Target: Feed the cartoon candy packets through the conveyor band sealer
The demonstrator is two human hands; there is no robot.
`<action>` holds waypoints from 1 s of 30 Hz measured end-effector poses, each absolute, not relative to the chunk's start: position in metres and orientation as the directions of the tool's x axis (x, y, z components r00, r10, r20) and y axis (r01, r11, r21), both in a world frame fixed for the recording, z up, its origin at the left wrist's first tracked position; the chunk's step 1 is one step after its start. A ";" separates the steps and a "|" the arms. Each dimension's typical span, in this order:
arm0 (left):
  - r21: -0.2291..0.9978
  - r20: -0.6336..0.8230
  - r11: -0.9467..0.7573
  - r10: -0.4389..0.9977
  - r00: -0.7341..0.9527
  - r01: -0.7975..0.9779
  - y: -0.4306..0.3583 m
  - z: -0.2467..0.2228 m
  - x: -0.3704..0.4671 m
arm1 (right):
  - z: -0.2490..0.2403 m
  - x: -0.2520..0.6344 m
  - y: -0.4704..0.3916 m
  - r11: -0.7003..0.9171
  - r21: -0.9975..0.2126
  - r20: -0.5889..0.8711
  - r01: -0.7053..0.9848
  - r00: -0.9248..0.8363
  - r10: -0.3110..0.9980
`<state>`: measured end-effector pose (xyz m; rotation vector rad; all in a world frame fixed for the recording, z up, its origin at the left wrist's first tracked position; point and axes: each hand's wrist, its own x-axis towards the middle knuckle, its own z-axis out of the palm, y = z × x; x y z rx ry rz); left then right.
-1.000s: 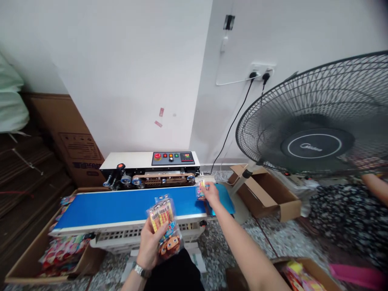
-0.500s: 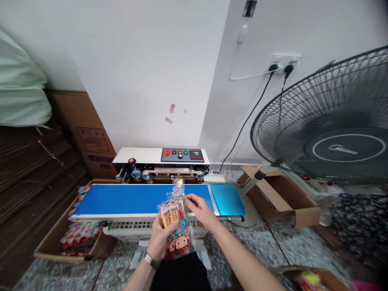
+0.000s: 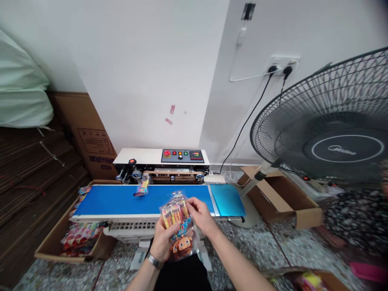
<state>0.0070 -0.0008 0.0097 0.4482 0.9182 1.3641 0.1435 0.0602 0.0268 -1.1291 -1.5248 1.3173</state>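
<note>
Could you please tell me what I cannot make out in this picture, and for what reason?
In the head view:
Left hand: fingers mostly hidden behind the held packets.
Control panel: display digits too small to read surely.
Fan: right side cut off by the picture's edge.
Lower-right carton: cut off by the bottom edge.

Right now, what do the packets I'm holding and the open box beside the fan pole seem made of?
The packets look like thin, glossy plastic film: printed, with clear edges. The open box is probably matte cardboard, judging by its plain brown folded flaps.
</note>
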 end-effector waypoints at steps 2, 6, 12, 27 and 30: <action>0.753 -0.310 0.208 0.949 -0.059 -0.624 -0.001 0.009 0.008 | 0.023 0.141 0.060 0.034 -0.996 0.017 0.080 -0.210 0.978; 0.763 -0.311 0.204 0.948 -0.071 -0.613 0.000 0.009 0.009 | 0.022 0.137 0.058 0.007 -1.000 0.007 0.003 -0.115 0.993; 0.758 -0.320 0.200 0.943 -0.088 -0.621 0.003 0.007 0.007 | 0.012 0.146 0.068 0.080 -0.996 0.083 0.033 0.104 0.991; 0.719 -0.413 0.266 0.907 -0.087 -0.642 -0.001 0.009 0.000 | -0.030 0.227 0.161 -0.212 -0.740 0.052 0.638 0.369 0.928; 0.727 -0.385 0.239 0.918 -0.094 -0.644 0.000 0.007 0.000 | -0.022 0.206 0.157 -0.143 -0.748 0.075 0.648 0.297 0.952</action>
